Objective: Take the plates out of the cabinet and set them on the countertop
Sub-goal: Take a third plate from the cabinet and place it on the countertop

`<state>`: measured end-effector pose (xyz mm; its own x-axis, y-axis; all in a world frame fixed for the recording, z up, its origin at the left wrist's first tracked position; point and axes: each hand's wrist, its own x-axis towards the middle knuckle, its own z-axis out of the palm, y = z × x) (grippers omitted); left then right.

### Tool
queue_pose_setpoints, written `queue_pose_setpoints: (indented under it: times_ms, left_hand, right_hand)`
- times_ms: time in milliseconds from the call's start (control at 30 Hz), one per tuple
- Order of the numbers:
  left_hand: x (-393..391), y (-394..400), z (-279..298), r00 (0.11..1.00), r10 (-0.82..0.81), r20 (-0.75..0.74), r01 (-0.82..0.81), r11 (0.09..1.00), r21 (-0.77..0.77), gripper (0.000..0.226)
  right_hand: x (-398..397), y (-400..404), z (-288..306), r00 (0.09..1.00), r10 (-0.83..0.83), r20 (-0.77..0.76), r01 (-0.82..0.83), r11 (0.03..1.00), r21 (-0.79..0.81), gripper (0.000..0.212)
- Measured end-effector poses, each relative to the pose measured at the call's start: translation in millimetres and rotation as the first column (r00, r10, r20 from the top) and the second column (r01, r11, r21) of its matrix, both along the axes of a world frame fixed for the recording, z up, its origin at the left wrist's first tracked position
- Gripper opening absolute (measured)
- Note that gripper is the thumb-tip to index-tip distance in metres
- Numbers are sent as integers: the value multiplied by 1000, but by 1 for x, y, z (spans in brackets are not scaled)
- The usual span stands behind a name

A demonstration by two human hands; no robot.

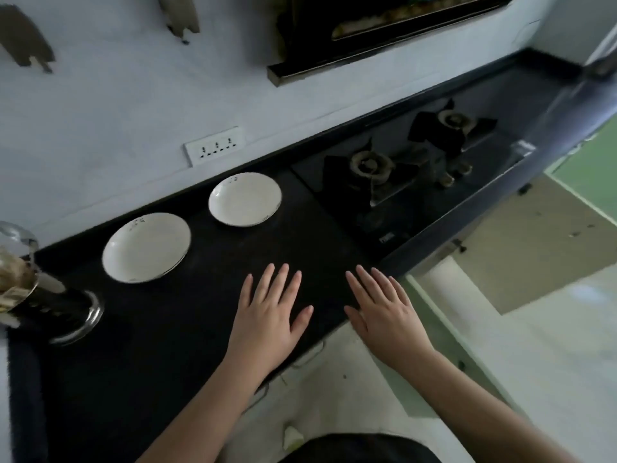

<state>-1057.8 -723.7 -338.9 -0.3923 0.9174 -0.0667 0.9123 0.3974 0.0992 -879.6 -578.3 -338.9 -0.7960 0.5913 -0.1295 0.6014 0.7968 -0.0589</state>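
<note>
Two white plates (146, 247) (245, 199) sat apart on the black countertop (187, 329); left hand (267, 315) and right hand (387, 315) lay nearer, fingers straight, holding nothing.

A pale wall (110, 105) is seen behind a long black counter (160, 329). Brown patches (25, 36) are seen where the paint has come off. A white socket strip (214, 146) is fixed low on the wall. A black gas stove (407, 168) with two burners is set on the counter, and a dark hood (367, 31) is hung above it. A shiny metal pot (20, 279) is seen at the left edge. A light floor (534, 345) is seen below, with green further off. The room is dimly lit.
</note>
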Motion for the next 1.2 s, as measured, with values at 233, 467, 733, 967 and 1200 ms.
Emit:
queue_pose_setpoints:
  times_ms: [233, 467, 733, 967, 1200]
  left_hand:
    - [94, 74, 10, 955, -296, -22, 296, 955, -5, 74]
    - [240, 132, 14, 847, -531, 28, 531, 847, 7, 78]
    - [358, 165, 14, 713, -700, 36, 700, 714, -5, 77]
    - [390, 211, 2, 670, -741, 30, 741, 667, -83, 64]
    - [408, 285, -9, 600, -789, 133, 797, 603, -16, 66]
  right_hand:
    - [123, 6, 14, 954, -293, -69, 292, 956, -19, 64]
    - [287, 4, 19, 808, -572, -141, 573, 819, -41, 61]
    - [402, -1, 12, 653, -745, -135, 742, 665, -80, 61]
    - [436, 26, 3, 589, -801, -106, 799, 597, -73, 61]
    - [464, 74, -2, 531, -846, -48, 846, 532, -25, 60]
